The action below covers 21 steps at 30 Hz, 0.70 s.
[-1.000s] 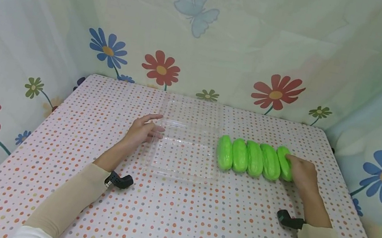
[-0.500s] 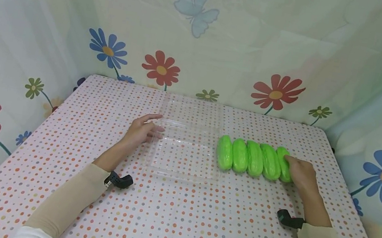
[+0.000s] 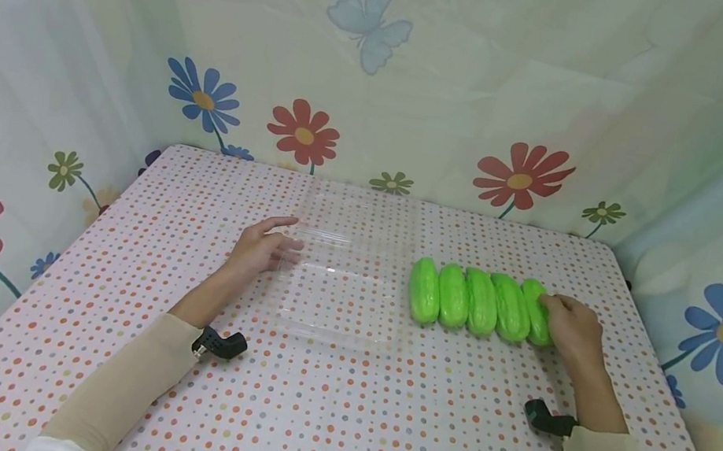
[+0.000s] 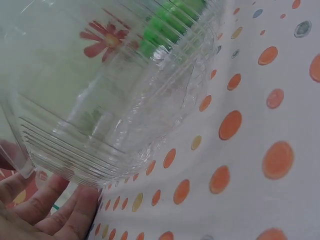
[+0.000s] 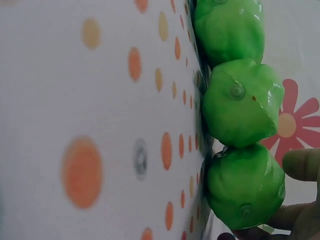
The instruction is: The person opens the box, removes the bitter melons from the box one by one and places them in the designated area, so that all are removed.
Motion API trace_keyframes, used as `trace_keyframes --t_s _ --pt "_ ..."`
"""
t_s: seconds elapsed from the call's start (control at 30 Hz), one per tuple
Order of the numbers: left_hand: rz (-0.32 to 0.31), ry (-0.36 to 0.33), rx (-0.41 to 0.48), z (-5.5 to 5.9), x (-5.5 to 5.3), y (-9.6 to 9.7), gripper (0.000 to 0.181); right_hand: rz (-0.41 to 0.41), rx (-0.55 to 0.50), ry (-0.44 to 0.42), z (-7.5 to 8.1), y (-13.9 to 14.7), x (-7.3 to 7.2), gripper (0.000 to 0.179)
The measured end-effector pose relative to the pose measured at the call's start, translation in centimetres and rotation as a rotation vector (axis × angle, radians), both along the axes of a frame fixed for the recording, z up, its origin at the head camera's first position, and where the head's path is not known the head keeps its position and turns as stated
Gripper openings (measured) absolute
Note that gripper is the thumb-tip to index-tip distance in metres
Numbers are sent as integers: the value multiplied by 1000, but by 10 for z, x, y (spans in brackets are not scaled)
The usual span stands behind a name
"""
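Observation:
A clear plastic clamshell container [image 3: 342, 298] lies with its lid folded back on the table. My left hand [image 3: 254, 251] is at its left side, pinching the edge, with fingertips under the ribbed rim in the left wrist view. To the right stand several bright green toy cucumbers [image 3: 453, 297] in a row, side by side. My right hand [image 3: 572, 330] grips the rightmost toy cucumber [image 5: 245, 187], its thumb at the top and the other fingers along its outer side. That cucumber still lies on the cloth beside its neighbour.
A polka-dot cloth [image 3: 329, 420] covers the table. Behind and at both sides hangs a curtain [image 3: 444, 72] printed with flowers and a butterfly. The cucumber row stands close to the container's right edge.
My left hand has shifted slightly left, and the container has slid left with it, widening the gap to the cucumbers. The right hand and the cucumbers have stayed nearly in place.

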<state>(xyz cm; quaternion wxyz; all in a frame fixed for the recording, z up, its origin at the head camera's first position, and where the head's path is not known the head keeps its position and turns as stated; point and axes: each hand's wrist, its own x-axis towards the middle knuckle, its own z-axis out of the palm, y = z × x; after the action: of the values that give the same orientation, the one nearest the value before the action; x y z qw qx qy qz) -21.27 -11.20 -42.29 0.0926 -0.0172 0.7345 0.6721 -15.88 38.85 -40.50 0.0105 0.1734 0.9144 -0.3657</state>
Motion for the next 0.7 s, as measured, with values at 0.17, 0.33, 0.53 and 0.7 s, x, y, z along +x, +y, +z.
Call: trace_keyframes --t_s 0.17,0.33,0.53,0.7 --pt "18 -19 22 2 0 -4 50 -20 19 40 4 -2 0 77" --pt "24 -15 35 0 -1 -6 51 -15 12 69 10 -2 -1 77" --pt "18 16 -31 0 3 -13 51 -12 41 171 18 -12 0 72" --pt "-29 165 -267 12 12 -18 54 52 99 327 28 -31 4 60"
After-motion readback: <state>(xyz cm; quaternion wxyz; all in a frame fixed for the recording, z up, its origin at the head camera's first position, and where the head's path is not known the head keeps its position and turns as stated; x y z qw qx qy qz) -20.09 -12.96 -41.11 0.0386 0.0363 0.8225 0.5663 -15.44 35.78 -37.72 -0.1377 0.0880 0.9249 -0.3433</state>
